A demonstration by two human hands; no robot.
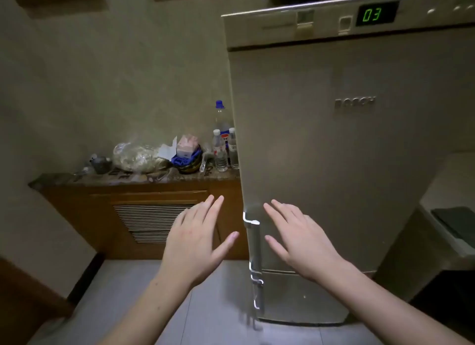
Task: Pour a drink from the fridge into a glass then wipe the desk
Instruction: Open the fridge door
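At 6 o'clock of the closed fridge (334, 152), both hands hover empty, fingers spread wide: left hand (195, 244) off the door, right hand (300, 239) by the handle (253, 242). A hard yank could topple drinks presumably inside, unseen.

Count: 1 fridge (334, 164) (doors closed), 2 door handles (253, 242), 3 bottles (221, 152), 2 hands (195, 242), 1 wooden cabinet (144, 216).
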